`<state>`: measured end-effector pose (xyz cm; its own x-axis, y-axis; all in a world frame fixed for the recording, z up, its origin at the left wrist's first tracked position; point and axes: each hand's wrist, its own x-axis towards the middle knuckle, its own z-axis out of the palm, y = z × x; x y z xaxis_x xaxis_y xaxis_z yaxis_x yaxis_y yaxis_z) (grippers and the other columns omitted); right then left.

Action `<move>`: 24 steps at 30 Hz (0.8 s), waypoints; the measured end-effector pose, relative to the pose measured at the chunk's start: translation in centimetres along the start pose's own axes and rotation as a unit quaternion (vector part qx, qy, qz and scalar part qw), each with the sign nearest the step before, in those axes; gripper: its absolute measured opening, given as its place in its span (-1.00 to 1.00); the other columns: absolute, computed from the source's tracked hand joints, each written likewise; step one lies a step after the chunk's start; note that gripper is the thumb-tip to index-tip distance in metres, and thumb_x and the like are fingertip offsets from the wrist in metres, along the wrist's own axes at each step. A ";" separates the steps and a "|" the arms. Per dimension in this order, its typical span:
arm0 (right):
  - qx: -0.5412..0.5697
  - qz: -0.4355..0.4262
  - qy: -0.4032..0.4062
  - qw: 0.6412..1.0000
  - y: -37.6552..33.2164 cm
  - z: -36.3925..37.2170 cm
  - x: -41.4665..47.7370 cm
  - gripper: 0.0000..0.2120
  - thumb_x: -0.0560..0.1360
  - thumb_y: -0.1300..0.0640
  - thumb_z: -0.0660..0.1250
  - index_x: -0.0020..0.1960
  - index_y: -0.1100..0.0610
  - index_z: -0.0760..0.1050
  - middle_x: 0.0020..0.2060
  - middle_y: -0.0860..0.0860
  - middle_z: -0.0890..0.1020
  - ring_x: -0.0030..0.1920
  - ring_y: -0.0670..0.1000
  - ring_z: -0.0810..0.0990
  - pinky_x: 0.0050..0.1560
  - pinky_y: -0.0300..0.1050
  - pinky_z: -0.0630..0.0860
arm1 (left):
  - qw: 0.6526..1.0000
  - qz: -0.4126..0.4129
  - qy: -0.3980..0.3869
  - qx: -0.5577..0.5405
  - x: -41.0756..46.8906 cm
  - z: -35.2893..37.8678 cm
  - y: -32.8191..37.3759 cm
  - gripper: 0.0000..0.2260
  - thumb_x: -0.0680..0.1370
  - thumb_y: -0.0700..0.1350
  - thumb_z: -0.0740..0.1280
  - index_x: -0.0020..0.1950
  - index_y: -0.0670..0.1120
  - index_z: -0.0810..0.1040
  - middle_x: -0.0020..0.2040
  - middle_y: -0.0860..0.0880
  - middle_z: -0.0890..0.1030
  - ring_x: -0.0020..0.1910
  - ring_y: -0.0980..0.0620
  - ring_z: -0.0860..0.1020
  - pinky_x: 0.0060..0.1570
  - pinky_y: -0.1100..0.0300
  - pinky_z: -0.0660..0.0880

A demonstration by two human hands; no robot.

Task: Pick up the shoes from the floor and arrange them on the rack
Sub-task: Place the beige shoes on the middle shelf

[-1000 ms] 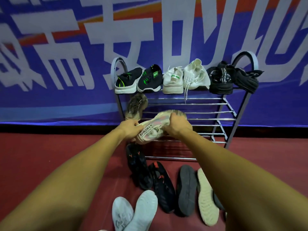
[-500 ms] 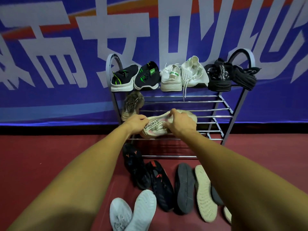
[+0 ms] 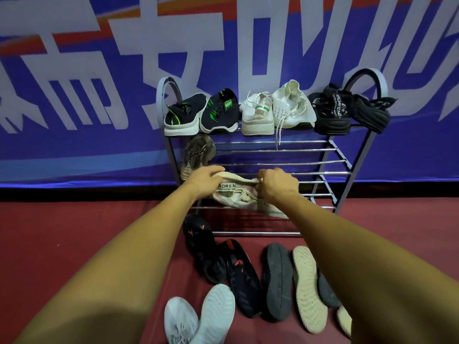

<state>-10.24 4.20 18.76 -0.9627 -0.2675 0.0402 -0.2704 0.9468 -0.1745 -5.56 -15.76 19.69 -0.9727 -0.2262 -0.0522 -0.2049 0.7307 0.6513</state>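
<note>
A beige knit shoe (image 3: 236, 194) lies on its side at the front of the metal rack's (image 3: 332, 167) middle shelf. My left hand (image 3: 205, 181) grips its heel end and my right hand (image 3: 278, 186) pinches its upper near the laces. Its mate (image 3: 196, 156) stands upright at the shelf's left end. The top shelf holds a black-and-green pair (image 3: 201, 115), a white pair (image 3: 275, 110) and a black pair (image 3: 347, 110). On the floor lie two black shoes (image 3: 223, 264), a grey sole (image 3: 277, 279), a beige sole (image 3: 308, 286) and a pale pair (image 3: 198, 316).
A blue banner (image 3: 74, 120) with large white characters hangs right behind the rack. The floor (image 3: 62, 232) is dark red. My forearms hide part of the shoes at the lower right, where another dark shoe (image 3: 327, 291) peeks out.
Both hands have lowered the beige shoe and turned it onto its side on the middle shelf; my right hand has shifted from over the toe to the laces.
</note>
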 end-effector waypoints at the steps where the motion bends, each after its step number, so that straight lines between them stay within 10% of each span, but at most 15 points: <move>1: 0.009 0.007 -0.002 1.000 0.2 0.2 0.2 -0.73 0.58 -0.09 0.29 0.19 0.03 0.52 0.09 0.10 0.59 0.05 0.20 0.59 -0.11 -0.03 0.43 | 1.000 -0.006 0.022 -0.006 0.5 0.1 -0.4 -0.63 0.58 -0.04 0.28 0.39 0.04 0.50 0.30 -0.04 0.58 0.27 -0.03 0.52 0.31 0.13 0.40; 5: 0.076 0.068 -0.029 0.994 0.4 0.6 0.7 -0.66 0.60 -0.14 0.25 0.17 0.11 0.52 0.07 0.11 0.60 0.04 0.18 0.58 -0.11 -0.03 0.41 | 0.998 -0.063 0.024 0.010 1.4 0.5 -0.8 -0.45 0.56 0.18 0.30 0.45 -0.08 0.37 0.35 -0.15 0.51 0.25 -0.14 0.52 0.19 0.07 0.43; 10: 0.208 0.107 -0.060 0.970 -0.5 1.2 2.2 -0.66 0.57 -0.18 0.25 0.04 0.10 0.54 0.01 0.10 0.64 -0.01 0.15 0.62 -0.13 -0.05 0.51 | 0.979 -0.112 -0.171 -0.020 0.8 1.9 -0.1 -0.49 0.60 0.13 0.26 0.49 -0.07 0.30 0.09 -0.14 0.57 -0.23 0.00 0.52 -0.20 0.16 0.45; 14: 0.256 0.102 -0.072 0.959 -0.9 1.7 3.0 -0.66 0.56 -0.18 0.28 0.01 0.11 0.55 -0.07 0.08 0.64 -0.10 0.09 0.62 -0.25 -0.10 0.47 | 0.965 -0.130 -0.216 -0.076 0.7 2.5 0.5 -0.75 0.57 -0.04 0.32 0.23 -0.04 0.46 -0.06 -0.07 0.61 -0.19 -0.02 0.60 -0.34 0.22 0.42; 18: 0.301 0.117 -0.074 0.943 -1.5 2.7 3.7 -0.62 0.57 -0.17 0.27 0.01 0.17 0.58 -0.07 0.10 0.65 -0.08 0.11 0.63 -0.13 -0.03 0.58 | 0.953 -0.158 -0.242 -0.086 0.8 2.4 -0.4 -0.56 0.52 -0.12 0.37 0.33 0.13 0.30 -0.23 -0.05 0.61 -0.27 -0.01 0.63 -0.35 0.20 0.47; 24: 0.348 0.084 -0.045 0.932 -2.5 3.1 5.0 -0.62 0.56 -0.18 0.24 0.02 0.13 0.58 -0.05 0.12 0.66 0.05 0.19 0.62 -0.04 -0.04 0.52 | 0.963 -0.144 -0.132 -0.183 2.4 2.5 -1.7 -0.47 0.53 -0.37 0.25 0.34 0.15 0.30 0.11 -0.05 0.57 -0.14 0.03 0.53 -0.29 0.14 0.55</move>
<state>-14.35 -0.08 16.32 -0.9780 -0.1685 -0.1227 -0.0136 0.6392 -0.7689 -7.78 -15.96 16.55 -0.8848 -0.1780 -0.4305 -0.4655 0.3742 0.8020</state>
